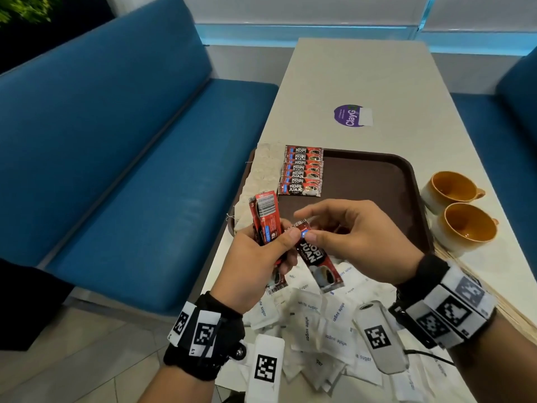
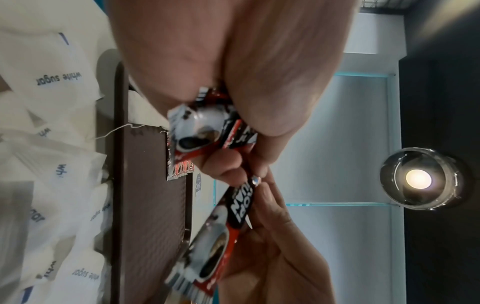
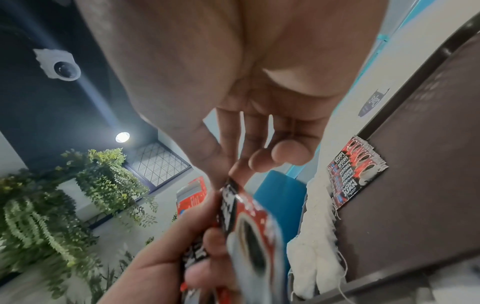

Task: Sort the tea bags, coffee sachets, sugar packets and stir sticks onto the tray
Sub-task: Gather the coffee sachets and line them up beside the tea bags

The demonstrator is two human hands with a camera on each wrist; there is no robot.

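two hands meet just above the near edge of the brown tray (image 1: 377, 175). the left hand (image 1: 255, 266) has its fingers curled round a small bunch of red coffee sachets (image 1: 266, 221), standing up out of the fist with a barcode side showing. the right hand (image 1: 357, 242) pinches the top end of one sachet (image 1: 315, 264) between thumb and forefinger, its other fingers loosely spread; the left thumb presses on the same end, so both grips share that sachet for now.

on the tray, a neat overlapping column of coffee sachets (image 1: 302, 171) lies at the far left, just beside a strip of pale cloth (image 1: 263, 170) along the left rim. a loose heap of white sugar packets (image 1: 308, 324) lies on the table (image 1: 348, 77) below the hands, not yet on the tray. two orange-lined cups (image 1: 459, 210) stand to the right of the tray.

the step in hand looks like peeling one sachet off the bunch to add to the column. to do it well, the left thumb should ease off only when the right pinch is firm, and the rest of the bunch should stay clamped so nothing drops among the sugar. lay it label up, matching the column's direction and overlapping the nearest one, leaving the bare tray for the other kinds.
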